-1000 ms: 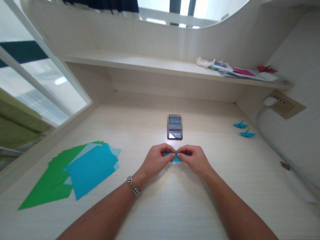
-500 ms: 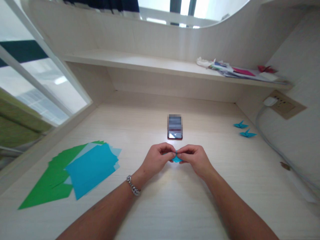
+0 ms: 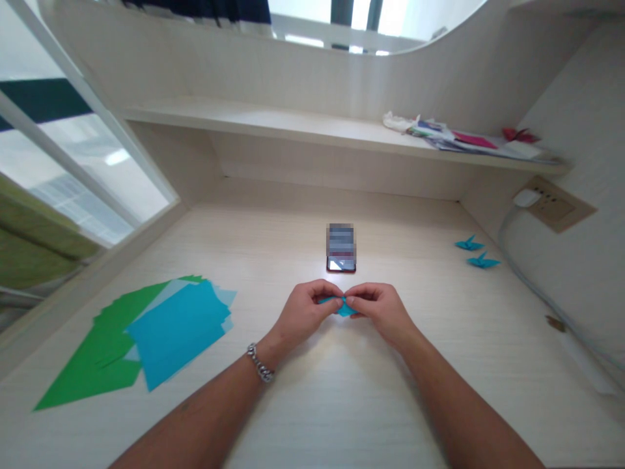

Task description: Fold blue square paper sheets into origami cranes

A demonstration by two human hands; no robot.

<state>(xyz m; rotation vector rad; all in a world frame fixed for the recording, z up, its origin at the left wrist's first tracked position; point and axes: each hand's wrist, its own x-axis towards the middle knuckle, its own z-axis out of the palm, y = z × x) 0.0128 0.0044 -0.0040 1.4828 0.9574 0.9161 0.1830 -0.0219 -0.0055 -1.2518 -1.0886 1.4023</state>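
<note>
A small folded piece of blue paper (image 3: 344, 307) is pinched between both of my hands just above the pale wooden desk (image 3: 342, 404). My left hand (image 3: 305, 312), with a metal bracelet at the wrist, grips its left side with curled fingers. My right hand (image 3: 381, 311) grips its right side the same way. Most of the paper is hidden by my fingers. A phone (image 3: 340, 247) lies flat just beyond my hands.
A loose stack of blue sheets (image 3: 178, 329) over green sheets (image 3: 92, 361) lies at the left. Two finished blue paper figures (image 3: 469, 245) (image 3: 482, 262) sit at the right near a wall socket (image 3: 554, 207) and its cable. A shelf (image 3: 312, 127) above holds papers.
My hands have stayed in place, with only small shifts of the fingers on the blue paper. Nothing else on the desk has moved.
</note>
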